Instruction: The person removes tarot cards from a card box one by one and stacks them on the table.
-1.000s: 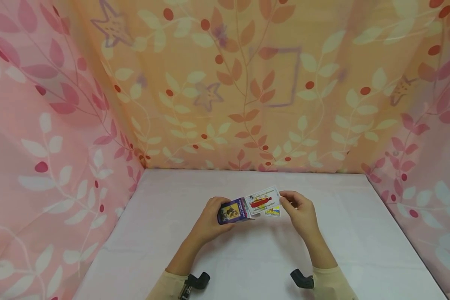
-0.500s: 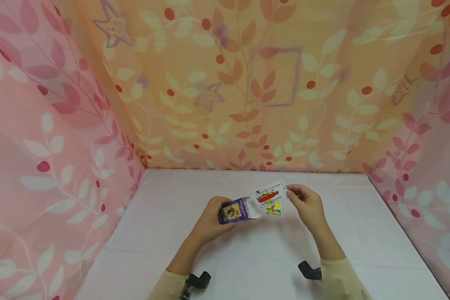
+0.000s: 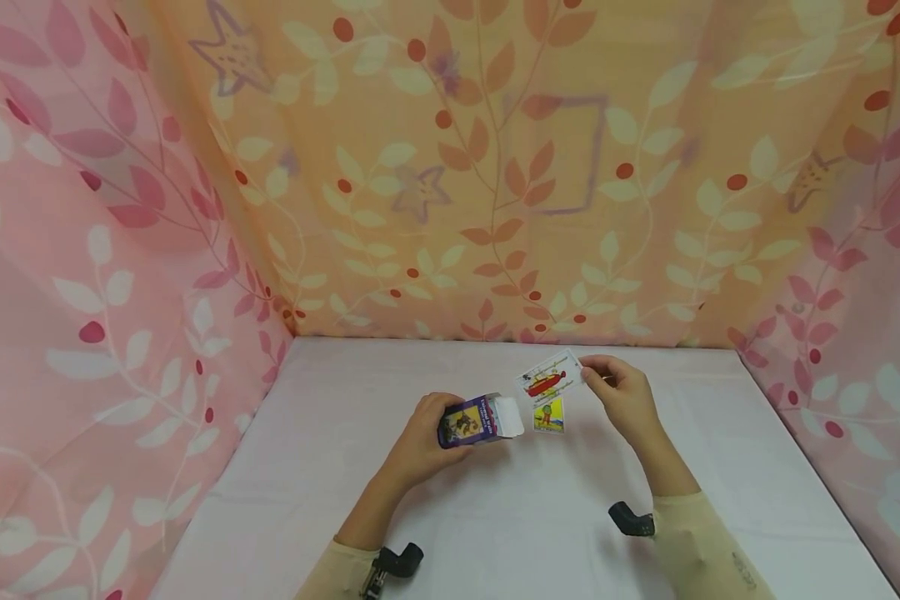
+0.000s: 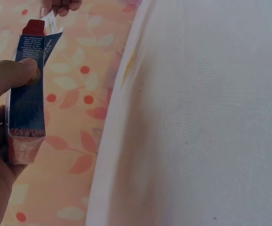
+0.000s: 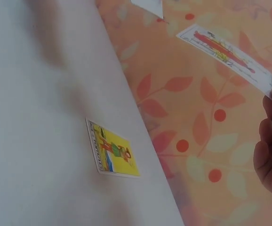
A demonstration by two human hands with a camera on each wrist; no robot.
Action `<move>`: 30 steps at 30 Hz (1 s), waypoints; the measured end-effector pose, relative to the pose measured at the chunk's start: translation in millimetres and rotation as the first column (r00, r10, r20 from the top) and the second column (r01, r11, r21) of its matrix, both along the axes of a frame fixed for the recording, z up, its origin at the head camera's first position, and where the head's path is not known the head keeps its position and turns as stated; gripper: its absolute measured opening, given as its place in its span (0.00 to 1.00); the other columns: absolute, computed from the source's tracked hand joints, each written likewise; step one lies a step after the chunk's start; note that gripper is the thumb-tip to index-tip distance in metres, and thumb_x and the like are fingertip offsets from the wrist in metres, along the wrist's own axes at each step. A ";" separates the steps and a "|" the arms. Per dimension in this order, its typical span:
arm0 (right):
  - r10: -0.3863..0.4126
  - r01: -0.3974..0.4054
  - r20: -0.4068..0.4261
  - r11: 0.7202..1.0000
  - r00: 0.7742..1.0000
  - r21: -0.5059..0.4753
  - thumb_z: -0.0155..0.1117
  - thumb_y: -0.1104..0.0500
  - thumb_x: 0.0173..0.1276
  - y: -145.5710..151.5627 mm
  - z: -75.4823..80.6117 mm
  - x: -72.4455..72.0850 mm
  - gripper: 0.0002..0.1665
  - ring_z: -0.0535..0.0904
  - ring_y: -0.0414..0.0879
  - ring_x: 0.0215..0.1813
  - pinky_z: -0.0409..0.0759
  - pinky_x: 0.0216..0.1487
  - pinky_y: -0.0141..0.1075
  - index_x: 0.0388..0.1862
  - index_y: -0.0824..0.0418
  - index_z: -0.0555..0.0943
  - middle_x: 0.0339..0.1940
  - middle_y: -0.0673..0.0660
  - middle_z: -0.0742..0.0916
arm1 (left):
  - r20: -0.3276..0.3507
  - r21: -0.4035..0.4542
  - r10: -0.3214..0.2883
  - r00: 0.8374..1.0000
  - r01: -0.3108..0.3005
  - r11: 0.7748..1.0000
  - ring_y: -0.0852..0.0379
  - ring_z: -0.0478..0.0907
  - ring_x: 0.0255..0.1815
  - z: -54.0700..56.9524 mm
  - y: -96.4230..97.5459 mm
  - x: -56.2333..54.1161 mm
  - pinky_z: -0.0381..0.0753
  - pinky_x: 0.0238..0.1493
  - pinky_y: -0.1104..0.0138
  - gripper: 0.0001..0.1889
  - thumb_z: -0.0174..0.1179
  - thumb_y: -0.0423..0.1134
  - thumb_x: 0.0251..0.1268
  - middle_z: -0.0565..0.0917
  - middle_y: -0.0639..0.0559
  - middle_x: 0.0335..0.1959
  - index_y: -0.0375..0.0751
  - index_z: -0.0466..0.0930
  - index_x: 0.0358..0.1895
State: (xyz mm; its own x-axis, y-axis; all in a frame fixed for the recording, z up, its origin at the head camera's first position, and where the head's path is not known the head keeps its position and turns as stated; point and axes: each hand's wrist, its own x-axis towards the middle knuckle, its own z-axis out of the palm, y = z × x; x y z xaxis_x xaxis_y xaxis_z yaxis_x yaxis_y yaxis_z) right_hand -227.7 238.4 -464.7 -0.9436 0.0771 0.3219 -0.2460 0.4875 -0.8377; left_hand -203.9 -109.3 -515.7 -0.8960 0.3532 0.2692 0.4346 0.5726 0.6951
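Note:
My left hand [image 3: 417, 446] grips a purple-blue tarot card box [image 3: 467, 424], its white end flap standing open to the right. In the left wrist view the thumb presses the box's dark blue narrow side [image 4: 27, 106]. Held at its right edge, a white tarot card [image 3: 542, 384] with a red design hangs in the air from my right hand [image 3: 624, 404], fingers and thumb pinching it. That card is apart from the box. Beneath it a yellow tarot card [image 5: 114, 151] with a standing figure lies face up on the table. The box's inside is hidden.
A white cloth [image 3: 510, 517] covers the table. Patterned fabric walls stand behind [image 3: 390, 250] and at both sides of it. Black camera mounts [image 3: 632, 520] sit on both wrists.
My right hand has moved up and right, carrying the tarot card from the box's mouth into the air. The box stays nearly still in my left hand. More of the yellow card shows.

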 end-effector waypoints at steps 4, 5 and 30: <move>0.005 -0.005 -0.008 1.000 1.000 0.018 0.65 0.53 0.75 2.9 -1.3 -7.4 0.15 0.79 0.42 0.40 0.78 0.38 0.26 0.52 0.62 0.86 0.44 0.60 0.89 | 0.005 0.008 -0.002 1.000 0.002 1.000 0.59 0.69 0.63 0.9 0.3 1.0 0.74 0.68 0.53 0.39 0.81 0.43 0.51 0.75 0.57 0.64 0.50 0.71 0.66; 0.011 -0.011 -0.016 1.000 1.000 0.019 0.66 0.54 0.75 3.5 -1.5 -8.9 0.15 0.79 0.41 0.40 0.78 0.38 0.25 0.52 0.62 0.86 0.44 0.60 0.89 | 0.010 0.010 -0.001 1.000 0.001 1.000 0.59 0.69 0.64 1.1 0.3 1.3 0.74 0.68 0.53 0.39 0.80 0.43 0.51 0.74 0.57 0.64 0.51 0.70 0.66; 0.094 -0.095 0.016 0.983 0.995 0.156 0.63 0.57 0.77 18.3 -18.7 -56.2 0.13 0.80 0.47 0.43 0.77 0.45 0.32 0.53 0.63 0.86 0.46 0.60 0.90 | 0.011 0.016 -0.004 1.000 0.004 1.000 0.57 0.69 0.63 1.4 0.0 2.4 0.74 0.67 0.52 0.38 0.80 0.45 0.52 0.74 0.57 0.65 0.52 0.70 0.67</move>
State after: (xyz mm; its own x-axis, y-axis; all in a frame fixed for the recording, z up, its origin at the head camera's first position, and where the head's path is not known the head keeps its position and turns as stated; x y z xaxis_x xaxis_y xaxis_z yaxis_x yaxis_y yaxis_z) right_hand -283.9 256.6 -483.3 -0.9470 -0.0633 0.3149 -0.2905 0.5872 -0.7555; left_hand -201.5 -109.3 -514.3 -0.8976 0.3527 0.2645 0.4289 0.5596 0.7091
